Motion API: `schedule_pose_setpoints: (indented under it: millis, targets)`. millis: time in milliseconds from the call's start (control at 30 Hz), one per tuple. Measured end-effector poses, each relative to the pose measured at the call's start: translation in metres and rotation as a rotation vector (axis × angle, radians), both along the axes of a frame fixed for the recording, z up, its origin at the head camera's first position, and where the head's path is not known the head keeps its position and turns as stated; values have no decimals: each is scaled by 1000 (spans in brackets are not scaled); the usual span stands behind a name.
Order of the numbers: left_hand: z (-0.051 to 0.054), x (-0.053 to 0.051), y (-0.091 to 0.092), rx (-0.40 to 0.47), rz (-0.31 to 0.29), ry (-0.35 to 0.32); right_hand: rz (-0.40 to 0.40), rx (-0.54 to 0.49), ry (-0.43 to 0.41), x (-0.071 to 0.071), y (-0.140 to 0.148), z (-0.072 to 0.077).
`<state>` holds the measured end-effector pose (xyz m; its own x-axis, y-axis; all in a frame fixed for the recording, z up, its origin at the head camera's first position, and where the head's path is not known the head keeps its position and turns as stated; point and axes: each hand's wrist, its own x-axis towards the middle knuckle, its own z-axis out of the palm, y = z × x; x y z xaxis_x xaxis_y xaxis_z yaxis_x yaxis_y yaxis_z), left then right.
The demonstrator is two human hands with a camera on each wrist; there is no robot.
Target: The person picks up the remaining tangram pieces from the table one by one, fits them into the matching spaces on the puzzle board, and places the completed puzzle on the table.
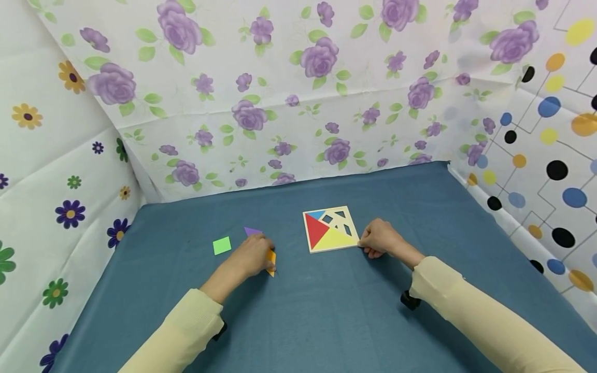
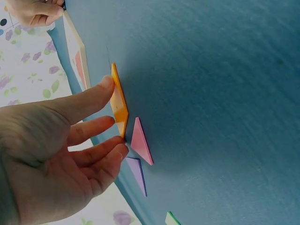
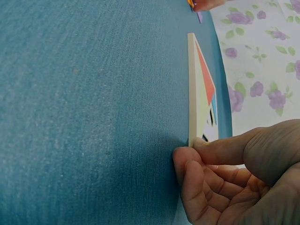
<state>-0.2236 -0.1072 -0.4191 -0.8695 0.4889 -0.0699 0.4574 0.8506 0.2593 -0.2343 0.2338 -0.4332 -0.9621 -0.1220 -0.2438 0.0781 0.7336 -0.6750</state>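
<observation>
My left hand (image 1: 251, 256) pinches an orange parallelogram tangram piece (image 2: 119, 105) between thumb and fingers, tilted up at the table. Close by lie a pink triangle (image 2: 141, 144), seen only in the left wrist view, and a purple triangle (image 1: 252, 231). A green square (image 1: 222, 245) lies farther left. At the right, a wooden tangram board (image 1: 333, 249) lies flat, its near right corner pinched by my right hand (image 1: 380, 238). Red (image 1: 315, 231), yellow (image 1: 333, 239) and blue (image 1: 315, 214) triangles sit in the board, beside several dark openings.
A blue cloth (image 1: 317, 311) covers the table. Behind it hangs a white sheet with purple flowers (image 1: 252, 115). Patterned sheets also flank the left and right sides. A dark band (image 1: 410, 300) shows at my right wrist.
</observation>
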Motion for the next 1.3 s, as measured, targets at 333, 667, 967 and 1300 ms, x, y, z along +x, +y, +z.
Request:
schedule_pose_setpoints:
  millis: [333, 667, 967, 1300]
  targets:
    - [9, -15, 0, -66, 43, -186, 7, -3, 21, -3, 0, 0]
    - [12, -34, -6, -75, 76, -353, 15, 1, 14, -3, -3, 0]
    - [16, -31, -5, -91, 60, -298, 11, 8, 1, -2, -2, 2]
    - [29, -22, -3, -33, 19, -172, -7, 20, -10, -1, 0, 1]
